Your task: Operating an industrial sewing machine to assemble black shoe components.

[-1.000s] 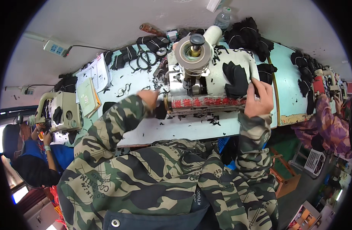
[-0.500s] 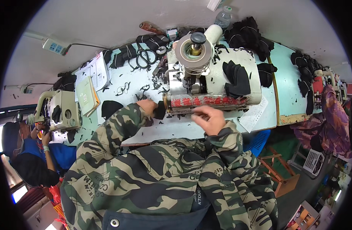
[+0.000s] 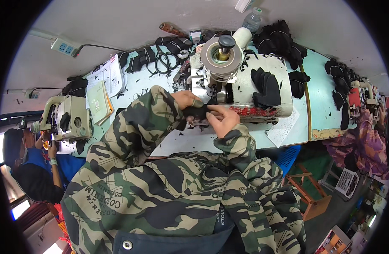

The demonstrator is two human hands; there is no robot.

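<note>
In the head view, the left hand point(image 3: 186, 100) and right hand point(image 3: 224, 120) both pinch a black piece point(image 3: 196, 112) at the near left end of the machine point(image 3: 244, 91); I'd keep it flat, skin clear of the mechanism. Stacked black pieces point(image 3: 267, 89) lie right; the pale disc point(image 3: 209, 59) looms just beyond, scissors point(image 3: 164, 63) far left.

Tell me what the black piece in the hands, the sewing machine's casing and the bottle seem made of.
Black piece: probably fabric, matte, without shine. Casing: likely painted metal, smooth cream with worn red markings. Bottle: probably plastic, clear and see-through.
</note>
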